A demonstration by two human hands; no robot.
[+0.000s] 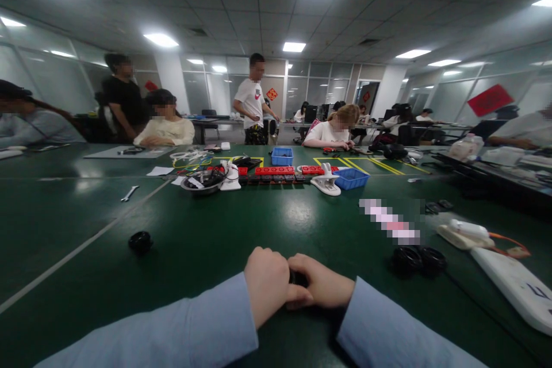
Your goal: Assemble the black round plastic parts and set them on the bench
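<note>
Near the front middle of the green table [207, 230], my left hand [269, 282] and my right hand [321, 282] meet around a small black object [298, 279]. Both hands have their fingers closed on it, and most of it is hidden by them. To the left lies a round black part [140, 242] on the tabletop. On the right, two similar black parts [406, 260] sit side by side, with a dark cable near them.
Across the middle stand a metal bowl [202, 188], a white clip [326, 181], red sockets [275, 171] and blue bins [351, 179], [282, 156]. A wrench [129, 194] lies left, a white power strip [513, 287] right. People sit beyond.
</note>
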